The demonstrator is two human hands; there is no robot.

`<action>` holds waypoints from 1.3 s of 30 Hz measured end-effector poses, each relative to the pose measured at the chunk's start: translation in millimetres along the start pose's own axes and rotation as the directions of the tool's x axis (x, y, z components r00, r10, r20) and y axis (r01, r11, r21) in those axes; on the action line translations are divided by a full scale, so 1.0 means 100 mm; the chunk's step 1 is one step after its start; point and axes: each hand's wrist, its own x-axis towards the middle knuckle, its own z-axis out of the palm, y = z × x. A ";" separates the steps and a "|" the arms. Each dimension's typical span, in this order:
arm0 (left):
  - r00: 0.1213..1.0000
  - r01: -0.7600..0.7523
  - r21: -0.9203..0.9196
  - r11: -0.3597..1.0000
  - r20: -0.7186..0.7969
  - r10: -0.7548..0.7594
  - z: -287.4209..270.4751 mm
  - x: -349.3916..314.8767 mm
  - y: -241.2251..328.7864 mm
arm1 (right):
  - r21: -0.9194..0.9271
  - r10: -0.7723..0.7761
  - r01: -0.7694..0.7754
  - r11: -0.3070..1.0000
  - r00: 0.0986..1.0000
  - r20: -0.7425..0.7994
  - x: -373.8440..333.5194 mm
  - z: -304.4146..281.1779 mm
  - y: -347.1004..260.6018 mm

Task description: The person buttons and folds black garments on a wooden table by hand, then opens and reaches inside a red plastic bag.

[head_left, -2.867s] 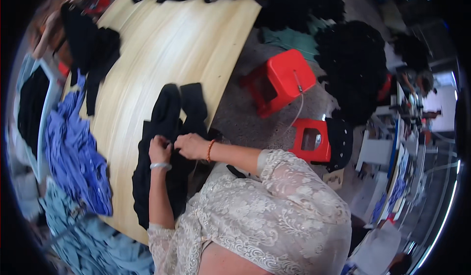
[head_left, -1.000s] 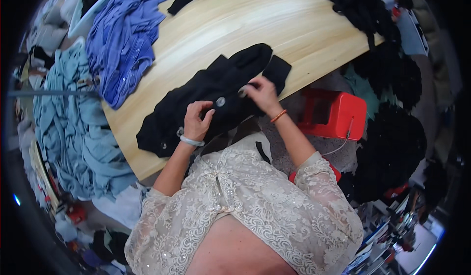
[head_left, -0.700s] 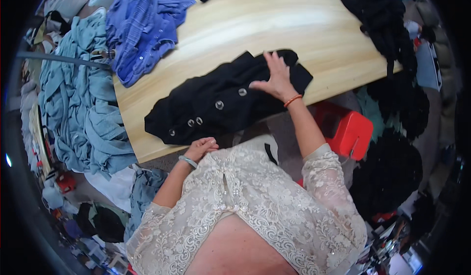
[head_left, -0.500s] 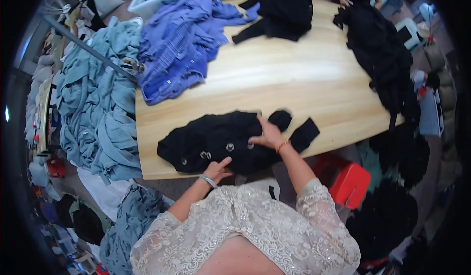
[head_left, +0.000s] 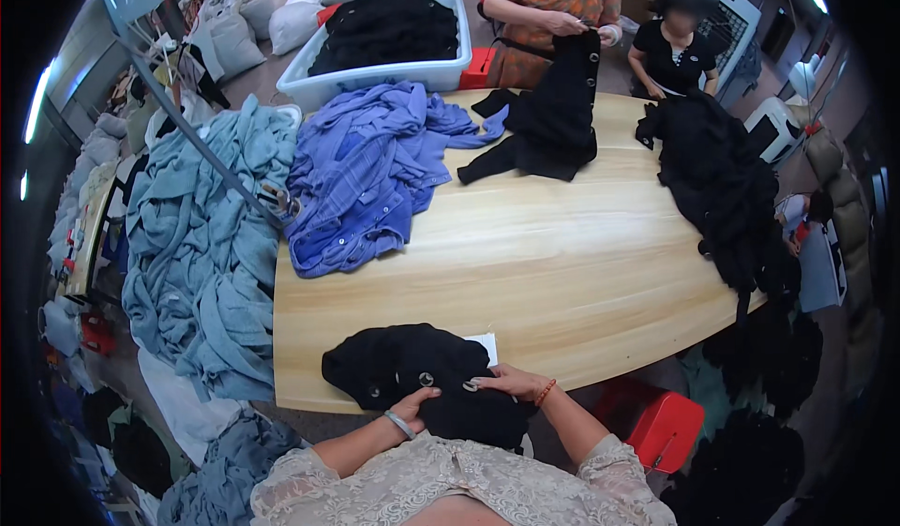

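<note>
A black knit garment (head_left: 389, 353) with large shiny ring-like buttons lies bunched at the table's near edge, its right part hanging over the edge towards me. My left hand (head_left: 415, 408), a bracelet at the wrist, pinches it from the near side, thumb on top beside a button. On the right side of the cloth, my right hand (head_left: 514, 383) grips the fabric at another button; its fingers are partly hidden. Behind the garment a small white tag or slip (head_left: 484, 345) pokes out.
On the wooden table (head_left: 562, 254) lie purple garments (head_left: 361, 184) and a black pile (head_left: 717, 188). Teal garments (head_left: 206, 254) heap at the left, beside a lamp arm. Across the table, a person (head_left: 553, 6) holds up a black garment (head_left: 553, 113). A red box (head_left: 656, 423) stands lower right.
The view has tilted up, showing the people opposite. The black garment's right end has come off the tabletop towards me, and the white slip now shows. My hands have drawn closer together.
</note>
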 end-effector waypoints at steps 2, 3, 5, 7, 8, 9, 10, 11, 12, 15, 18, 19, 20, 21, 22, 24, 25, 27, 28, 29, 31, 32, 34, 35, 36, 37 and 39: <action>1.000 -0.007 0.042 0.999 -0.017 0.008 0.18 0.03 0.14 | 0.105 -0.048 0.055 0.993 0.997 -0.068 0.03 -0.04 0.10; 0.998 0.007 0.077 0.997 -0.057 -0.003 0.32 0.04 0.27 | 0.205 -0.076 0.102 0.974 0.989 -0.130 0.04 -0.07 0.17; 0.994 0.036 0.156 0.987 -0.108 -0.019 0.67 0.01 0.66 | 0.291 -0.217 0.286 0.913 0.944 -0.247 0.03 -0.17 0.27; 0.995 -0.071 0.226 0.971 -0.056 0.086 1.17 -0.06 1.24 | 0.371 -0.319 0.479 0.795 0.852 -0.416 -0.09 -0.32 0.34; 0.984 -0.168 0.265 0.949 -0.016 0.179 1.37 -0.03 1.60 | 0.353 -0.298 0.503 0.789 0.815 -0.496 -0.25 -0.30 0.21; 0.914 -0.404 0.355 0.843 0.135 0.382 1.45 0.09 2.11 | 0.378 -0.293 0.540 0.752 0.787 -0.543 -0.35 -0.31 0.19; 0.889 -0.453 0.334 0.827 0.238 0.391 2.02 -0.08 2.51 | 0.406 -0.270 0.579 0.707 0.752 -0.602 -0.44 -0.38 0.24; 0.792 -0.610 0.354 0.709 0.295 0.534 2.55 -0.27 2.86 | 0.403 -0.271 0.582 0.706 0.748 -0.605 -0.53 -0.43 0.33; 0.638 -0.768 0.296 0.567 0.429 0.640 2.88 -0.35 3.33 | 0.393 -0.267 0.596 0.700 0.729 -0.630 -0.60 -0.48 0.43; 0.242 -0.970 0.110 0.216 0.466 0.851 3.90 -0.57 4.01 | 0.390 -0.205 0.618 0.683 0.674 -0.710 -0.80 -0.49 0.73; 0.043 -0.994 0.105 -0.020 0.565 0.824 4.24 -0.33 3.71 | 0.413 -0.109 0.640 0.648 0.614 -0.781 -0.89 -0.43 1.03; 0.090 -0.994 0.113 0.011 0.731 0.676 4.13 -0.09 3.60 | 0.448 -0.068 0.650 0.614 0.609 -0.790 -0.85 -0.41 1.14; 0.128 -0.991 0.127 0.044 0.799 0.588 3.94 0.24 3.29 | 0.445 -0.074 0.644 0.622 0.615 -0.785 -0.82 -0.38 1.21; 0.381 -0.914 0.401 0.055 0.806 0.454 3.74 0.47 2.95 | 0.468 -0.021 0.607 0.642 0.624 -0.781 -0.79 -0.34 1.30; 0.559 -0.829 0.545 0.128 0.803 0.206 3.43 0.49 2.52 | 0.491 0.028 0.567 0.661 0.636 -0.771 -0.76 -0.31 1.35; 0.697 -0.716 0.692 -0.088 0.717 -0.037 2.68 0.64 1.92 | 0.465 0.009 0.513 0.722 0.664 -0.747 -0.67 -0.20 1.32; 0.716 -0.697 0.715 -0.059 0.689 -0.109 2.42 0.55 1.65 | 0.417 0.051 0.425 0.803 0.649 -0.759 -0.65 -0.14 1.29; 0.743 -0.667 0.705 -0.243 0.653 -0.147 2.18 0.29 1.31 | 0.308 0.059 0.314 0.898 0.608 -0.792 -0.58 -0.14 1.42; 0.654 -0.756 0.625 -0.197 0.735 -0.176 2.13 0.14 1.23 | 0.258 0.035 0.294 0.921 0.595 -0.803 -0.55 -0.13 1.59; 0.580 -0.814 0.559 -0.160 0.800 -0.155 2.12 -0.05 1.23 | 0.194 0.026 0.221 0.956 0.594 -0.804 -0.54 -0.12 1.68; 0.408 -0.897 0.407 -0.170 0.912 0.031 2.20 -0.55 1.34 | 0.092 0.001 0.112 0.989 0.628 -0.778 -0.52 -0.12 1.84; 0.220 -0.935 0.250 -0.253 0.965 0.140 2.20 -0.79 1.41 | -0.074 -0.127 0.110 0.991 0.628 -0.768 -0.45 -0.17 1.95; 0.067 -0.870 0.187 -0.456 0.962 0.266 2.19 -1.54 1.54 | -0.261 -0.263 0.104 0.960 0.659 -0.705 -0.27 -0.25 2.00; -0.054 -0.857 0.112 -0.503 0.951 0.303 2.18 -1.87 1.55 | -0.370 -0.323 0.070 0.926 0.654 -0.684 -0.18 -0.30 1.98; -0.182 -0.826 0.021 -0.563 0.935 0.303 2.16 -2.20 1.53 | -0.477 -0.387 0.044 0.878 0.650 -0.654 -0.10 -0.34 1.95; -0.262 -0.792 -0.021 -0.610 0.915 0.308 2.10 -2.47 1.47 | -0.504 -0.399 0.048 0.862 0.677 -0.618 -0.04 -0.34 1.77; -0.373 -0.789 -0.135 -0.600 0.880 0.293 1.97 -2.98 1.28 | -0.727 -0.531 0.078 0.682 0.736 -0.420 0.00 -0.08 1.14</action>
